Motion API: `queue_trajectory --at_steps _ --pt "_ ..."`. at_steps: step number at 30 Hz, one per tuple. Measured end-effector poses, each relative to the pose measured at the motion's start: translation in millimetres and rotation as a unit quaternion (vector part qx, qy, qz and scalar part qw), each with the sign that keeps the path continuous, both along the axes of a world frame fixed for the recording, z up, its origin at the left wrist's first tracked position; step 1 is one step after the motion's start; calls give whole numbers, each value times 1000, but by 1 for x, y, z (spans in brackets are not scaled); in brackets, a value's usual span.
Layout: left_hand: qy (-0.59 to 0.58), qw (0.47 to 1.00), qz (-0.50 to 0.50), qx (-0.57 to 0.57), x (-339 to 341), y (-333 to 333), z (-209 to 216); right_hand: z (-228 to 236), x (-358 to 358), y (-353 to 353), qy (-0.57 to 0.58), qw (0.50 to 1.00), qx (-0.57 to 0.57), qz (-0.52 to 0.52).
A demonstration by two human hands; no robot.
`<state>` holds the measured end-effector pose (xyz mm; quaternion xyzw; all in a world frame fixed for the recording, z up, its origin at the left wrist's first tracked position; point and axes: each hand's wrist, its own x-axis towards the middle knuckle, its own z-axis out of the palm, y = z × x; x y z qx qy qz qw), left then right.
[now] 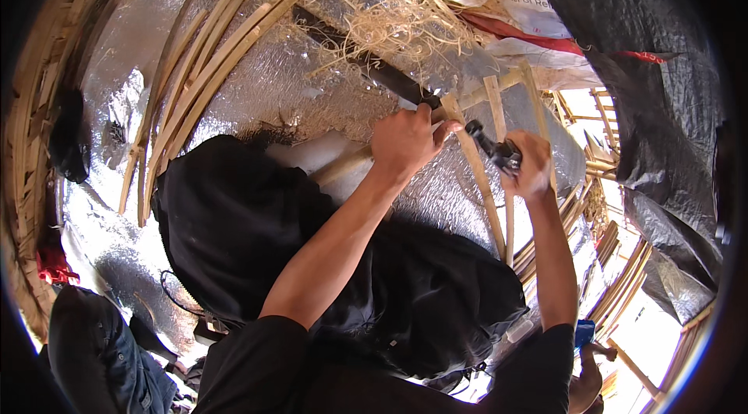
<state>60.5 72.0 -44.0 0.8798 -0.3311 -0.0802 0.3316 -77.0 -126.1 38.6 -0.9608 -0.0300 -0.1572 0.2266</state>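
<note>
My left hand is closed around a bamboo stick that passes under it, its thumb stretched toward an upright bamboo strip. Just beyond the knuckles ends a long dark bar. My right hand grips a black tool with a rounded, knob-like end, which points toward the left thumb. It looks like a hammer head, but the fingers hide much of it. More strips cross the stick between and beside my hands. Black cloth covers my legs.
Crinkled silver sheeting lies underneath. Long bamboo strips rest at the left, and curly shavings are heaped at the far side. Black plastic sheeting hangs at the right. Another person's dark-clothed leg is at the lower left.
</note>
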Motion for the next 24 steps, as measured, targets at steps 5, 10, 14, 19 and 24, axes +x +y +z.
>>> queue_trajectory --at_steps 5,10,14,19,24 --pt "-4 1000 -6 -5 2 3 -2 -3 5 -9 75 992 -104 -17" --pt "-1 1000 2 -7 2 0 -7 -12 13 -10 106 987 -119 -2" --pt "13 1000 -16 21 -1 0 0 -6 16 -9 68 995 -77 -10" --pt "13 1000 -12 11 0 1 -5 -3 9 -17 104 990 -95 11" --pt "-8 999 13 -43 0 3 -8 -5 21 -13 156 982 -101 -35"
